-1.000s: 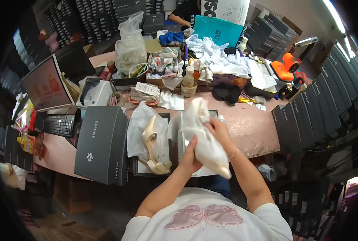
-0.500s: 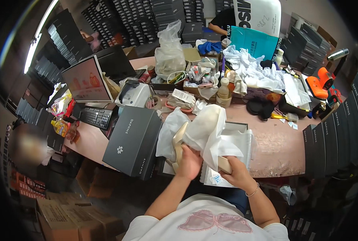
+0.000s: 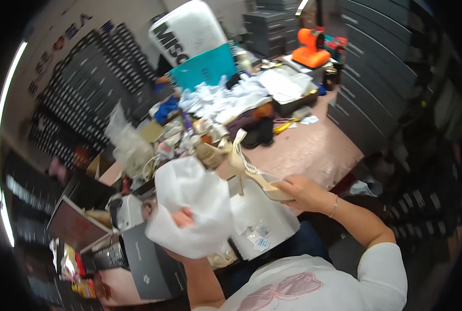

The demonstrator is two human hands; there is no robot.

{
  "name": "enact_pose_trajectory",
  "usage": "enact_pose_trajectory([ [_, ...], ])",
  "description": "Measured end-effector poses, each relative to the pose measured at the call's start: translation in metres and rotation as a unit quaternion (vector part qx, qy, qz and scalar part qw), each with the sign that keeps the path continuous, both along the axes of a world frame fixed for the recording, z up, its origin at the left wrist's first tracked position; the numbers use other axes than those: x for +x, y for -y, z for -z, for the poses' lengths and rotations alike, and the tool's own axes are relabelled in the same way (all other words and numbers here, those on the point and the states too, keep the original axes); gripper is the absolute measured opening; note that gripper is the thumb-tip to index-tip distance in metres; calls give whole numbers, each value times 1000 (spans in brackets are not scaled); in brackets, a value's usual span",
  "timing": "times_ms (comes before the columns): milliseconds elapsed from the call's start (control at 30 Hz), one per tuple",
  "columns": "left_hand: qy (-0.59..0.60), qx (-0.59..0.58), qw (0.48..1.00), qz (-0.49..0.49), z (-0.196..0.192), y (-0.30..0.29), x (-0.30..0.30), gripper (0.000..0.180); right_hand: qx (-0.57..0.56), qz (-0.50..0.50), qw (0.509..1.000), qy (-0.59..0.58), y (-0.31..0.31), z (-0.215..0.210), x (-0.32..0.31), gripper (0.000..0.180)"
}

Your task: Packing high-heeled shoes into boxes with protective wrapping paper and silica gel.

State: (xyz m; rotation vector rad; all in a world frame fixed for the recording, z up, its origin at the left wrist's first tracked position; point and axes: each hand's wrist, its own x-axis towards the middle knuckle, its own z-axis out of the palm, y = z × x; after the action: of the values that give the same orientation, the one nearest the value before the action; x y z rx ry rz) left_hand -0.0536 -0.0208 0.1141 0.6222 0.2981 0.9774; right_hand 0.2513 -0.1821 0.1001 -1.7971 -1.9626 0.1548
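Observation:
A beige high-heeled sandal (image 3: 262, 182) with sparkling straps is held by its toe in my right hand (image 3: 308, 194), its heel pointing down. My left hand (image 3: 183, 217) grips a sheet of white tissue paper (image 3: 192, 186), which hides most of the hand; only some fingertips show. Below the sandal lies an open shoebox with a white inside (image 3: 264, 225), small labelled packets (image 3: 258, 237) near its front end. Something beige (image 3: 221, 257) shows partly under the tissue, too covered to make out.
A dark shoebox (image 3: 150, 259) lies at the left, by a monitor (image 3: 78, 223). White cloths or paper (image 3: 223, 103) are heaped at the back, before a turquoise bag (image 3: 202, 67). An orange device (image 3: 310, 49) stands at the far right, beside stacked dark boxes (image 3: 376, 67).
My view has turned right. My right hand has lifted the sandal out of the tissue and moved it up. My left hand has let go of another beige shoe and now holds the tissue at the left.

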Motion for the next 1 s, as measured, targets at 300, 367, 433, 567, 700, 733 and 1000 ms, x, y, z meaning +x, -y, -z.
enact_pose_trajectory([
  [300,-222,-87,962,132,105,42,65,71,160,-86,983,39,30,-22,9,33],
  [367,-146,-109,929,321,86,30,44,75,232,-150,952,131,26,-18,-6,29],
  [433,-4,-199,841,503,62,59,34,69,210,-149,956,141,11,-11,-27,32],
  [567,158,-260,899,314,95,103,-7,71,96,-127,982,101,-13,6,-63,52],
  [700,9,-177,976,124,80,109,-4,61,27,-186,967,-173,-29,34,-100,57],
  [733,-57,-150,983,90,76,112,-4,56,22,-183,970,-160,-29,31,-110,57],
  [1000,-104,-263,958,51,75,144,4,37,137,-144,979,-47,-53,35,-133,27],
])
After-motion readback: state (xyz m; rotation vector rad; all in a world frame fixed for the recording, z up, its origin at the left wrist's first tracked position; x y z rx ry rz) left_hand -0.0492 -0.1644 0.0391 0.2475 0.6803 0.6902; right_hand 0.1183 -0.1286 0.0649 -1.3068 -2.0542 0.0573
